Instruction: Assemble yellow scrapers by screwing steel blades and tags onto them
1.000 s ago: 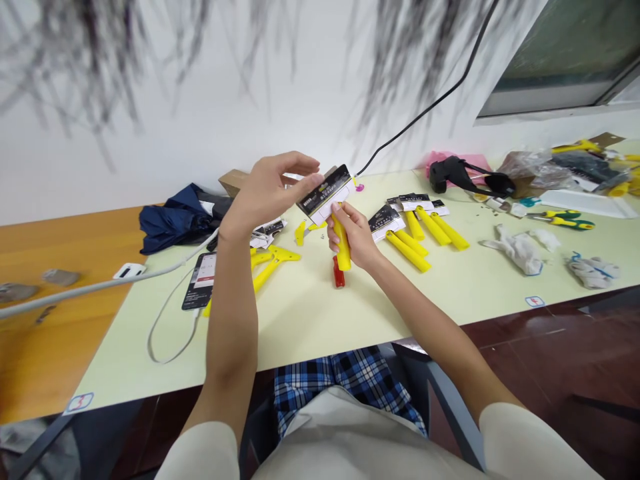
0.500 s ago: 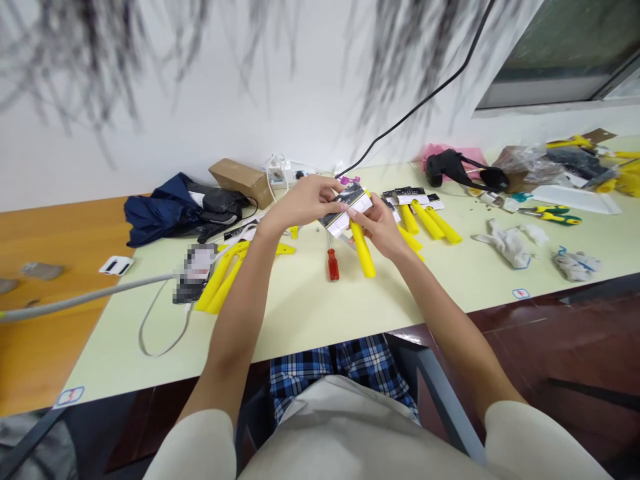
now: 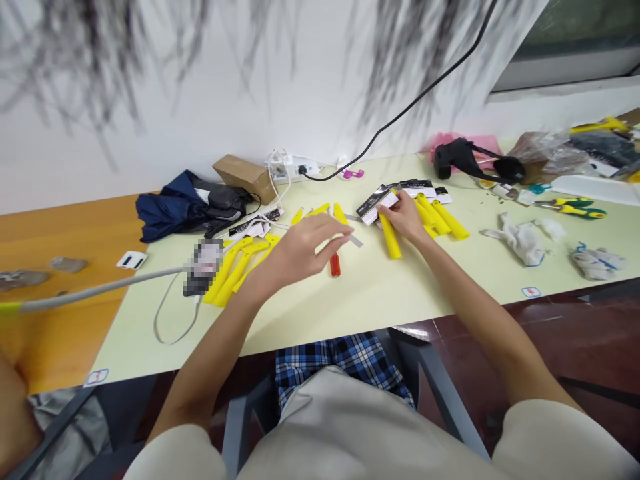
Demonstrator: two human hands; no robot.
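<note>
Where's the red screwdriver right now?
In the head view, the red screwdriver lies near the middle of the table, partly hidden by the left hand, and left of the yellow handle in the right hand.

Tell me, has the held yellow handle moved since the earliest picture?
Yes: the held yellow handle has shifted rightward, away from the red screwdriver.

Observed at 10 o'clock: one brown cardboard box [image 3: 243, 177]; navy fabric [image 3: 169, 208] lies bunched toward 9 o'clock. At 11 o'clock: white power strip [image 3: 280, 169] with black plug [image 3: 302, 171] fitted, black cable [image 3: 406, 115] rising to between 1 and 2 o'clock. At 1 o'clock: small magenta item [image 3: 353, 174], identity unclear. At 2 o'clock: pink sheeting [image 3: 484, 143]. At 3 o'clock: crumpled white cloth [image 3: 521, 241].
</note>
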